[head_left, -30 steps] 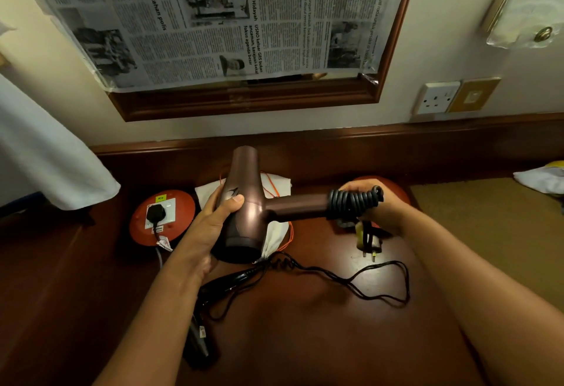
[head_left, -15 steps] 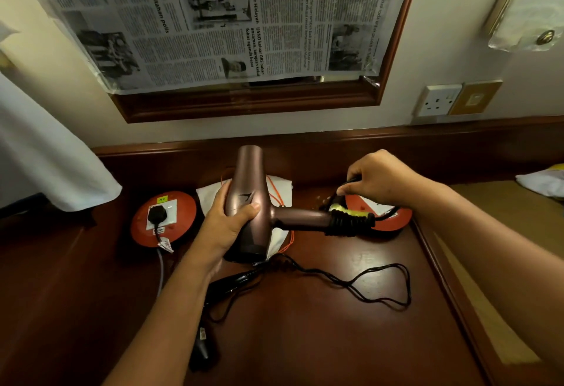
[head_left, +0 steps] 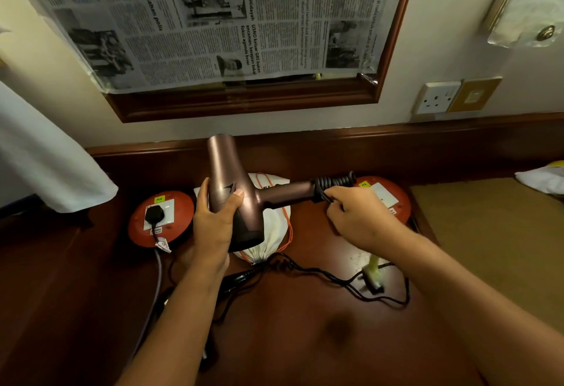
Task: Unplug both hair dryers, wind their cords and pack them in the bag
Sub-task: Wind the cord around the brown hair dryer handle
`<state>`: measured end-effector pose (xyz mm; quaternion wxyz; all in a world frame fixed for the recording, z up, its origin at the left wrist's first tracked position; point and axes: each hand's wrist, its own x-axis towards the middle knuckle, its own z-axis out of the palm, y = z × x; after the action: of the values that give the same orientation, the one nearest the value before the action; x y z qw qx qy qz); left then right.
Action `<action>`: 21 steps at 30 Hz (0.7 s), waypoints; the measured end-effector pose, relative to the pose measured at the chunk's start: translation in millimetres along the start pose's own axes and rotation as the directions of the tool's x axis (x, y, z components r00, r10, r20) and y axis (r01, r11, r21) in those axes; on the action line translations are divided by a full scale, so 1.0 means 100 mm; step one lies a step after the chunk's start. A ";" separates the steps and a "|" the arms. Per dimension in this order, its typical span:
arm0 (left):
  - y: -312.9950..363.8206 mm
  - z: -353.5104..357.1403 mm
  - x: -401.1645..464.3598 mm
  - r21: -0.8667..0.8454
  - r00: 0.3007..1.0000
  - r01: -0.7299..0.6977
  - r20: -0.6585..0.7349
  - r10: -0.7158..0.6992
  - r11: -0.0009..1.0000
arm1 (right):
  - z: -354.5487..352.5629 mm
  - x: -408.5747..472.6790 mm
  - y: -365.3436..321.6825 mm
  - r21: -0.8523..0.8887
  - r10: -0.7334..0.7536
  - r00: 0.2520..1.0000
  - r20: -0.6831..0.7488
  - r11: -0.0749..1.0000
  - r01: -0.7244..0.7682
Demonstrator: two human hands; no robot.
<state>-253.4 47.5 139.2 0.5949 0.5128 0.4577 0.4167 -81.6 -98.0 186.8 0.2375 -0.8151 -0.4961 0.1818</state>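
Gripped the hair dryer (head_left: 235, 193) barrel in left hand (head_left: 215, 217) above the counter (head_left: 305, 340); pinched its cord (head_left: 332, 185) with right hand (head_left: 360, 214) at the handle. Best kept taut, coils snug, plug (head_left: 372, 275) tucked last.

Two bare forearms, sleeveless (no rings, no watch) to the hands (head_left: 360, 214).

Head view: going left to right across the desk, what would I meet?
White cloth → left socket disc → left hand → hair dryer → right hand → right socket disc → wall socket.
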 end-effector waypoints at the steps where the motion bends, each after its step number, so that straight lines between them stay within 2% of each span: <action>1: 0.00 0.01 0.00 -0.028 1.000 0.014 -0.007 -0.014 1.000 | 0.06 -0.02 0.02 0.096 0.015 0.999 -0.033 0.995 -0.012; 3: 0.01 0.04 -0.01 -0.076 0.999 0.051 -0.015 -0.053 0.996 | 0.18 -0.06 0.05 0.317 0.062 0.996 -0.069 0.948 -0.037; 6: 0.02 0.06 -0.01 -0.123 0.994 0.109 -0.006 -0.110 0.986 | 0.31 -0.08 0.11 0.654 0.141 0.990 -0.014 0.750 -0.098; 8: 0.01 0.06 0.00 -0.150 0.989 0.147 0.012 -0.147 0.978 | 0.36 -0.08 0.14 0.771 0.151 0.987 0.047 0.624 -0.132; 10: 0.02 0.06 0.00 -0.178 0.983 0.185 0.026 -0.183 0.967 | 0.38 -0.07 0.15 0.796 0.149 0.986 0.074 0.586 -0.148; 17: 0.15 0.00 -0.02 -0.226 0.979 0.200 0.093 -0.183 0.953 | 0.55 0.00 0.21 0.753 0.178 0.971 0.161 0.613 -0.238; 21: 0.18 -0.05 -0.04 -0.210 0.974 0.205 0.142 -0.178 0.956 | 0.61 0.00 0.27 0.810 0.126 0.972 0.197 0.537 -0.234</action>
<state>-259.9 47.2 156.9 0.7130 0.4202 0.4186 0.3740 -94.3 -96.2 121.0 0.5437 -0.6422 -0.2784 0.4631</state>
